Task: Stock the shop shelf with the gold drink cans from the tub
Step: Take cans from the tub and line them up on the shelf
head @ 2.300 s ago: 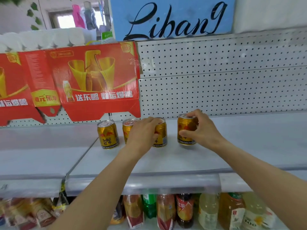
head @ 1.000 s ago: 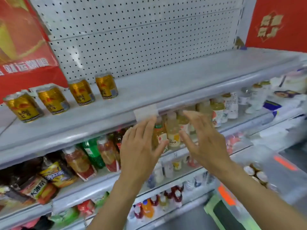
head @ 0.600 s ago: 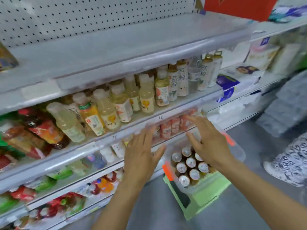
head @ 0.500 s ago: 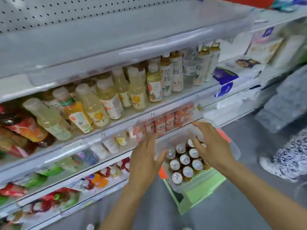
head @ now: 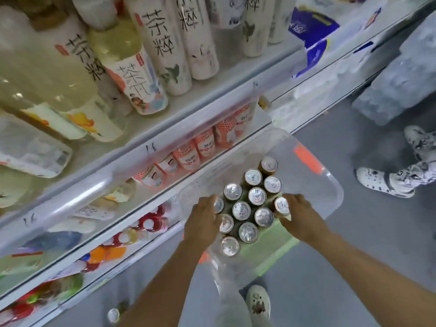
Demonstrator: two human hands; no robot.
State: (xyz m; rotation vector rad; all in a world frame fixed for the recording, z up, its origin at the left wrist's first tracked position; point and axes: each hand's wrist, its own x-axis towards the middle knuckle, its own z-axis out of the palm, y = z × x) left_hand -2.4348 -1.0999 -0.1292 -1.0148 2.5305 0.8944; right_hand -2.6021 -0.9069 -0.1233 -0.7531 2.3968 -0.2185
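Both hands have dropped from in front of the bottle shelves down into the tub since half a second ago, and the view has swung lower and closer, so the can tops now fill the middle of the frame. Fingers of the left hand point(head: 203, 223) are spread and curved against the left side of the cluster of gold drink cans point(head: 247, 206), touching the outer cans there; whether they actually clamp one cannot be told. Fingers of the right hand point(head: 299, 218) curl around the can at the right edge of the cluster, its silver top showing just beside the thumb, but a firm grip cannot be told either. The cans stand upright and packed close together in the clear plastic tub point(head: 330, 185), which has orange handle patches and sits on a pale green stool point(head: 271, 253) on the grey floor point(head: 354, 267). A white shoe point(head: 258, 303) of the person shows below the tub. To the left run the shop shelves point(head: 151, 147), with tea bottles point(head: 160, 43) above and small red-and-white cartons point(head: 195, 149) on the shelf beneath. At the far right stand another person's patterned shoes point(head: 387, 182).
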